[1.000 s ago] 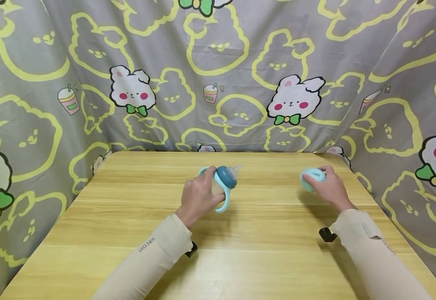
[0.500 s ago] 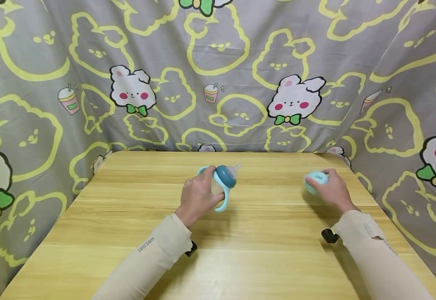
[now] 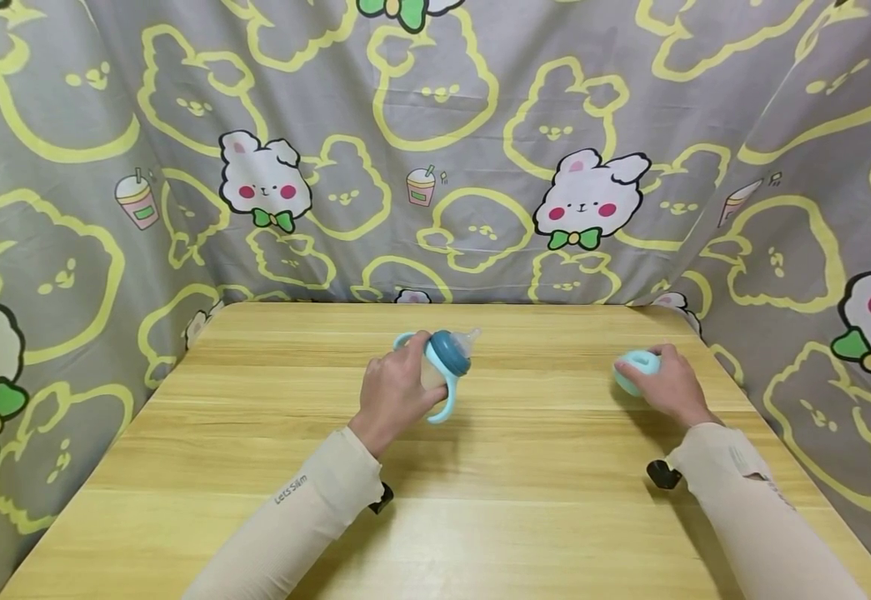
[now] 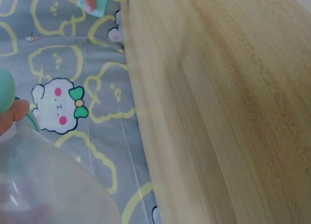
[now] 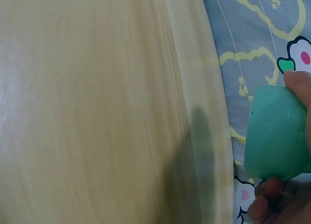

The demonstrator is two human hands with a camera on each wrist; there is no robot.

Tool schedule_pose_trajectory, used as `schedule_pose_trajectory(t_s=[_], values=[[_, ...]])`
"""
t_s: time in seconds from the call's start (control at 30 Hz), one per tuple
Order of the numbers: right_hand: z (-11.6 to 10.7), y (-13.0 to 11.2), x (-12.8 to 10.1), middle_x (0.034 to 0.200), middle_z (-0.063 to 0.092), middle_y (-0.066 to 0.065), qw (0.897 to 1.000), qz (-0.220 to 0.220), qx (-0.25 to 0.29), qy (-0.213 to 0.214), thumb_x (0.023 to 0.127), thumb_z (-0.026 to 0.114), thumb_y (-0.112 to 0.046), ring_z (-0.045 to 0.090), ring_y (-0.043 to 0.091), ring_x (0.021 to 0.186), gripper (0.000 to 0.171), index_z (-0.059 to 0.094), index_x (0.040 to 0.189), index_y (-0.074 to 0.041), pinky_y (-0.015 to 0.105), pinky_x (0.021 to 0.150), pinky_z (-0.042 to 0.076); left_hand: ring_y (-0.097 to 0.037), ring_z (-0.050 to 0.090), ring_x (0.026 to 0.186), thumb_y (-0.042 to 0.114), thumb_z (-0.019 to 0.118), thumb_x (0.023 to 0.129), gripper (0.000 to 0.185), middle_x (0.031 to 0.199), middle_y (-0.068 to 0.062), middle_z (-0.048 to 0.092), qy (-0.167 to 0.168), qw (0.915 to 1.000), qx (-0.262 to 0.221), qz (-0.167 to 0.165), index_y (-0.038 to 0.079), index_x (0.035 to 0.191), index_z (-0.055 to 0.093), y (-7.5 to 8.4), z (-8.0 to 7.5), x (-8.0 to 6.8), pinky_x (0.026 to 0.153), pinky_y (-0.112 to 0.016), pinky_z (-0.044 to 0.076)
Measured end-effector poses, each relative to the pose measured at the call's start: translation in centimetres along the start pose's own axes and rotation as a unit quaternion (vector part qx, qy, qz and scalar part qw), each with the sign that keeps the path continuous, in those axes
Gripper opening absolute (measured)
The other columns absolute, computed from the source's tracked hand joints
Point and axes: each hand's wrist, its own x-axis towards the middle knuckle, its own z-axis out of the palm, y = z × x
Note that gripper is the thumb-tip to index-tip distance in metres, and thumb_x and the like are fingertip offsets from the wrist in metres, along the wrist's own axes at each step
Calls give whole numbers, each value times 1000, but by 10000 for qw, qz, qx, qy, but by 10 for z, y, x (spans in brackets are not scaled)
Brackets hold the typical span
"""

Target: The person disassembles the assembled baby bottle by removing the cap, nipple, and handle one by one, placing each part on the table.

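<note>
My left hand (image 3: pixel 393 392) grips a baby bottle (image 3: pixel 435 375) round its body, near the middle of the table. The bottle has a dark teal collar, a clear nipple tilted up to the right, and light blue side handles. Its clear body (image 4: pixel 53 180) fills the lower left of the left wrist view. Over on the right, my right hand (image 3: pixel 671 383) holds a light blue bottle cap (image 3: pixel 636 372) between thumb and fingers. In the right wrist view this cap (image 5: pixel 277 131) shows its smooth side, with fingertips above and below it.
A wooden table (image 3: pixel 435 517) lies under both hands. Behind it and at both sides hangs a grey curtain (image 3: pixel 473 117) with yellow outlines and rabbit faces. Each wrist carries a small black device (image 3: pixel 663 474).
My right hand has moved a little to the right and down with the cap, which sits lower in view. The left hand and the bottle have stayed nearly still.
</note>
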Motion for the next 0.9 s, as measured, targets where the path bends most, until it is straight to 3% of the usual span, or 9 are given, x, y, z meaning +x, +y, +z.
schedule_pose_trajectory(t_s=[0.9], values=[[4,25,0,119,39,37,9988,339,-189,-288,89,53,-63,43,46,98,89,30,135,10,53,75,39,-22,61,59,35,82,68,70,84,-8,69,-99,9999,-10,-38,8,124,53,1,1,1,56,-41,47]])
